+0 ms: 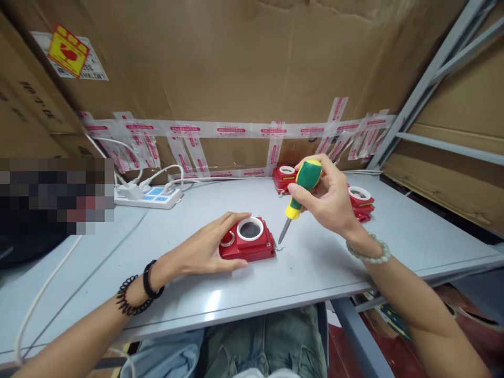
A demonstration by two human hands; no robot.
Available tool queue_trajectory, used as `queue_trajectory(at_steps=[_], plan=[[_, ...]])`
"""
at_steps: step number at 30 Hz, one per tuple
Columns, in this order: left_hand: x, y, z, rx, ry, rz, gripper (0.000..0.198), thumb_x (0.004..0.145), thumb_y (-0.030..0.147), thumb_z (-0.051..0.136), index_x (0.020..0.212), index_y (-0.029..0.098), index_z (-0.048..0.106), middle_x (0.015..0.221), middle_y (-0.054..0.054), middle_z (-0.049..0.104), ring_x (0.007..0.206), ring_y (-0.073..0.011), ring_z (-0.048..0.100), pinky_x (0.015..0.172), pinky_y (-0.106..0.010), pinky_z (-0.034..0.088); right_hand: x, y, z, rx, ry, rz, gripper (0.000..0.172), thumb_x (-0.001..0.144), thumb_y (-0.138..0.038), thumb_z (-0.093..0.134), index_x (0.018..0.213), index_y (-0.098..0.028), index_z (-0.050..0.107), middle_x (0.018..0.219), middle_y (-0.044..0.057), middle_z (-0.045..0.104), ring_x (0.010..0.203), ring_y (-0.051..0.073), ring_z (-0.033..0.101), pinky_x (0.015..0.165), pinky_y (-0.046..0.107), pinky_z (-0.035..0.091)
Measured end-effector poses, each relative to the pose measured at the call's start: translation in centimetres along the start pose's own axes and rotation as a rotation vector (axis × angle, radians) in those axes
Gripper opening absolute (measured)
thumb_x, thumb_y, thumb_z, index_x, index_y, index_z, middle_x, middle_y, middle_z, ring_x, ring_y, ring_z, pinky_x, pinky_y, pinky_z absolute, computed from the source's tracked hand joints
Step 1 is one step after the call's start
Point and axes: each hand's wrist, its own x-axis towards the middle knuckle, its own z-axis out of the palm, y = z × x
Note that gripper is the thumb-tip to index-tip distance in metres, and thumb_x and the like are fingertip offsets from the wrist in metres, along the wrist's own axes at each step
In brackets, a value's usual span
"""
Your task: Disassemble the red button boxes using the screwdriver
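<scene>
I see my left hand (205, 251) clasping the red box (249, 240) flat on the grey table (315, 268), while my right hand (326, 199) grips the green-and-yellow screwdriver (301, 195), tip down at the box's right edge.

Hidden under the left hand (205, 252): the left end of the red unit (252, 241). Far left of that unit, a mosaic-blurred patch (55, 194), nothing legible. Behind the unit to the right, largely masked by the right hand (331, 202): a second red unit (361, 202). Too small to tell: contact between screwdriver (301, 194) tip and the unit's right edge. Unreadable beyond the unit: print on the tape strips (232, 129). Nearer than the unit, cut off at the bottom edge: jeans (260, 341).
</scene>
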Motion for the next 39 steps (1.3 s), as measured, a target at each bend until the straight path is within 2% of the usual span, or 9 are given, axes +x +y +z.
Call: queue_trajectory(at_steps=[4,10,14,17,22,27,29,35,39], plan=[[0.3,0.0,0.6,-0.025,0.035,-0.004,0.074,0.081,0.048,0.066,0.143,0.024,0.033,0.141,-0.011,0.05,0.118,-0.0271,0.057,0.1,-0.037,0.048,-0.4,-0.8,1.4,-0.065,0.065,-0.166,0.024,0.076,-0.027,0.064,0.092,-0.025,0.046,0.077,-0.005,0.049,0.059,0.008,0.049,0.051,0.022,0.046],[0.4,-0.3,0.7,-0.041,0.04,-0.024,0.074,0.078,0.046,0.069,0.14,0.023,0.038,0.138,-0.01,0.053,0.116,-0.0272,0.059,0.099,-0.037,0.049,-1.2,1.7,1.2,-0.124,0.19,-0.313,0.025,0.069,-0.017,0.061,0.088,-0.024,0.045,0.068,-0.007,0.048,0.054,0.009,0.047,0.053,0.026,0.042],[0.4,-0.5,0.0,-0.082,0.07,-0.034,0.072,0.075,0.044,0.073,0.137,0.023,0.041,0.137,-0.009,0.055,0.114,-0.0268,0.061,0.097,-0.035,0.051,-1.1,3.0,0.6,-0.1,0.167,-0.213,0.025,0.068,-0.011,0.055,0.086,-0.023,0.044,0.068,-0.006,0.051,0.055,0.01,0.049,0.055,0.026,0.041],[0.1,-0.6,-0.9,-0.172,0.145,-0.061,0.071,0.076,0.042,0.073,0.137,0.023,0.039,0.135,-0.01,0.057,0.112,-0.0264,0.063,0.092,-0.033,0.054,-0.9,2.9,0.5,-0.12,0.004,-0.098,0.022,0.07,-0.01,0.052,0.087,-0.022,0.048,0.072,-0.005,0.055,0.063,0.011,0.053,0.06,0.025,0.042],[-0.3,-1.0,-2.5,-0.272,0.284,-0.105,0.071,0.076,0.043,0.072,0.137,0.024,0.04,0.122,-0.009,0.063,0.092,-0.0219,0.069,0.078,-0.03,0.058,-1.1,2.7,0.7,-0.238,-0.518,0.092,0.009,0.076,-0.025,0.061,0.081,-0.017,0.061,0.071,-0.001,0.061,0.063,0.012,0.054,0.061,0.025,0.042],[-0.2,-2.1,-3.8,-0.303,0.535,-0.206,0.074,0.074,0.05,0.071,0.136,0.022,0.041,0.1,-0.006,0.068,0.076,-0.0203,0.068,0.062,-0.027,0.057,-2.5,4.0,2.4,-0.395,-0.844,-0.042,0.039,0.076,-0.038,0.067,0.109,-0.018,0.064,0.096,0.007,0.068,0.087,0.02,0.061,0.082,0.033,0.044],[0.0,-2.5,-3.9,-0.308,0.586,-0.251,0.074,0.074,0.051,0.07,0.136,0.022,0.04,0.099,-0.006,0.068,0.078,-0.0209,0.068,0.061,-0.027,0.056,-2.9,4.5,3.0,-0.419,-0.916,-0.089,0.034,0.078,-0.034,0.063,0.108,-0.018,0.065,0.102,0.009,0.066,0.091,0.02,0.06,0.084,0.033,0.043],[0.4,-2.3,-2.2,-0.315,0.468,-0.234,0.073,0.075,0.048,0.072,0.135,0.021,0.04,0.109,-0.008,0.067,0.08,-0.0205,0.068,0.067,-0.029,0.056,-3.4,3.1,2.7,-0.469,-1.062,-0.016,0.004,0.075,-0.021,0.055,0.074,-0.018,0.057,0.071,0.001,0.061,0.065,0.012,0.05,0.062,0.024,0.037],[0.5,-1.4,-0.5,-0.256,0.292,-0.156,0.072,0.075,0.045,0.073,0.136,0.023,0.041,0.12,-0.009,0.064,0.092,-0.0232,0.067,0.081,-0.034,0.055,-3.7,1.4,2.1,-0.566,-1.126,0.017,0.014,0.07,-0.025,0.056,0.062,-0.019,0.046,0.056,-0.003,0.046,0.053,0.01,0.039,0.051,0.025,0.028]])
